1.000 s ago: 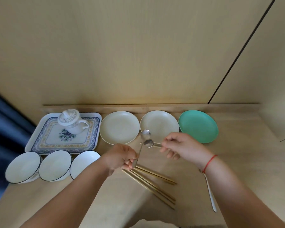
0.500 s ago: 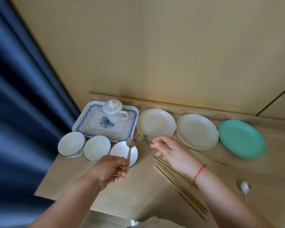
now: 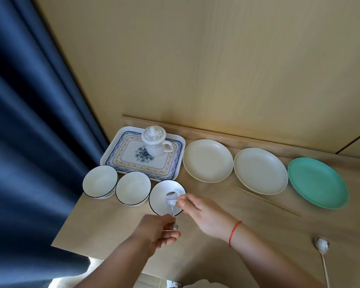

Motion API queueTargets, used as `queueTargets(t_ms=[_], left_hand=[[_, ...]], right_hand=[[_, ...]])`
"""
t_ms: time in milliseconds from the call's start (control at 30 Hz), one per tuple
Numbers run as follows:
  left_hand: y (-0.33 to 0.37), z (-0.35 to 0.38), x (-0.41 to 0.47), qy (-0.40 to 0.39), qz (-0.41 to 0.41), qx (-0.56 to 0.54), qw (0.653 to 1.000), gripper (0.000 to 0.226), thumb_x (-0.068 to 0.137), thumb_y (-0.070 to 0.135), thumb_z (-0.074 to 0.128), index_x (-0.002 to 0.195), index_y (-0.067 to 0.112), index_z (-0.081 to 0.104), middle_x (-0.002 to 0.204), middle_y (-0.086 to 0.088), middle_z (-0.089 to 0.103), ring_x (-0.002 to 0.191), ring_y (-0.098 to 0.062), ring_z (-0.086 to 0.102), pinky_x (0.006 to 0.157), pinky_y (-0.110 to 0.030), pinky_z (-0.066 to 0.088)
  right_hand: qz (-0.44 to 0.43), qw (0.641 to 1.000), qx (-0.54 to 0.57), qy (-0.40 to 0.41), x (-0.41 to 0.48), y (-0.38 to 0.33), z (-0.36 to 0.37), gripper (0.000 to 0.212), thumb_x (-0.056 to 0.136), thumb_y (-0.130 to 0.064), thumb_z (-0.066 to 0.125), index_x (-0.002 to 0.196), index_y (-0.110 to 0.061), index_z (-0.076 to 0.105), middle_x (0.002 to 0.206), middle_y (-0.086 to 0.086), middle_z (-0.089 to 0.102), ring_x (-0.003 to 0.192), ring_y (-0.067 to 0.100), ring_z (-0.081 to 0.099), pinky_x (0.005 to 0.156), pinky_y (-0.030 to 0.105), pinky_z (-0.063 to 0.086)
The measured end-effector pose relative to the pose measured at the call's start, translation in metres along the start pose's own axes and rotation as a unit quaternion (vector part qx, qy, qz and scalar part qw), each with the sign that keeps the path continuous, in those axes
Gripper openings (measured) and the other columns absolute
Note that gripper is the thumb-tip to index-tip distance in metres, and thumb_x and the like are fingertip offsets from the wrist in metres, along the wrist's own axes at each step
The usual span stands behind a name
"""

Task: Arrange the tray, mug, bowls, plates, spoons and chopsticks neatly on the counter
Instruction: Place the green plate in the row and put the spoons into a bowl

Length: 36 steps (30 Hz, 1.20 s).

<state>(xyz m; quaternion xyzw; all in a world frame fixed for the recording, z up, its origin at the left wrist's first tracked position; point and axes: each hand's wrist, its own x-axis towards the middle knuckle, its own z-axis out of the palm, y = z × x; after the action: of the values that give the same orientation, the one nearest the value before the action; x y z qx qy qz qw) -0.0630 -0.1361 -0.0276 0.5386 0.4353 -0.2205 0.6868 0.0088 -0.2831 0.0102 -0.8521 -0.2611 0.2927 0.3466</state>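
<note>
the left hand is closed around the handle of a shiny silver metal spoon, its oval head over the rightmost white black-rimmed bowl. the right hand pinches a second silver spoon, head just beyond the first over the same bowl. a third, long-handled spoon lies on the pale wooden counter, well to the right.

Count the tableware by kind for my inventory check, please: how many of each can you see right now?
Tray: 1
Lidded mug: 1
Bowls: 3
Plates, two cream and one green: 3
Spoons, two held over the nearest bowl and one on the counter: 3
Chopsticks visible: 1
Total: 12
</note>
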Motion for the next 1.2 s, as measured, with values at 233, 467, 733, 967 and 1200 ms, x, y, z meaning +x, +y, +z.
queueTargets(t_ms=[233,467,733,967,1200], left_hand=[[-0.005,0.006,0.009,-0.004,-0.02,-0.065,0.998,0.019,0.092,0.014,0.059,0.081,0.0,0.067,0.07,-0.01,0.071,0.061,-0.021,0.072,0.051,-0.026,0.056],[-0.006,0.006,0.011,-0.009,-0.031,-0.093,0.995,0.02,0.093,0.006,0.051,0.09,-0.003,0.069,0.079,-0.015,0.075,0.063,-0.023,0.073,0.055,-0.03,0.058],[-0.003,0.002,0.008,-0.023,-0.032,-0.109,0.993,0.029,0.094,0.008,0.045,0.085,-0.001,0.071,0.075,-0.015,0.075,0.069,-0.027,0.074,0.076,-0.041,0.058],[-0.001,-0.002,0.003,-0.025,-0.014,-0.032,0.999,0.03,0.095,0.012,0.045,0.092,0.002,0.073,0.079,-0.012,0.075,0.077,-0.026,0.073,0.075,-0.036,0.057],[0.007,-0.003,-0.006,-0.03,0.02,0.07,0.997,0.025,0.085,0.007,0.053,0.088,0.005,0.078,0.076,-0.009,0.074,0.061,-0.016,0.071,0.08,-0.034,0.057]], right_hand=[[0.015,0.999,-0.046,0.003,0.008,0.003,0.012,0.029,0.1,-0.041,0.035,0.09,-0.023,0.055,0.067,-0.008,0.049,0.074,0.015,0.046,0.07,0.032,0.038],[-0.034,0.996,-0.075,0.018,0.014,0.008,0.014,0.028,0.098,-0.039,0.04,0.103,-0.023,0.064,0.091,-0.008,0.058,0.088,0.014,0.056,0.082,0.031,0.045],[-0.055,0.995,-0.088,0.007,0.01,0.015,0.026,0.037,0.095,-0.04,0.05,0.124,-0.02,0.061,0.113,-0.001,0.057,0.107,0.014,0.055,0.094,0.024,0.041],[-0.008,0.998,-0.065,-0.022,0.01,0.025,0.037,0.045,0.091,-0.042,0.055,0.133,-0.024,0.053,0.106,-0.005,0.047,0.105,0.015,0.053,0.094,0.023,0.04],[0.003,0.997,-0.075,-0.023,0.01,0.026,0.041,0.037,0.089,-0.04,0.057,0.122,-0.025,0.059,0.109,0.002,0.057,0.097,0.016,0.055,0.089,0.029,0.045]])
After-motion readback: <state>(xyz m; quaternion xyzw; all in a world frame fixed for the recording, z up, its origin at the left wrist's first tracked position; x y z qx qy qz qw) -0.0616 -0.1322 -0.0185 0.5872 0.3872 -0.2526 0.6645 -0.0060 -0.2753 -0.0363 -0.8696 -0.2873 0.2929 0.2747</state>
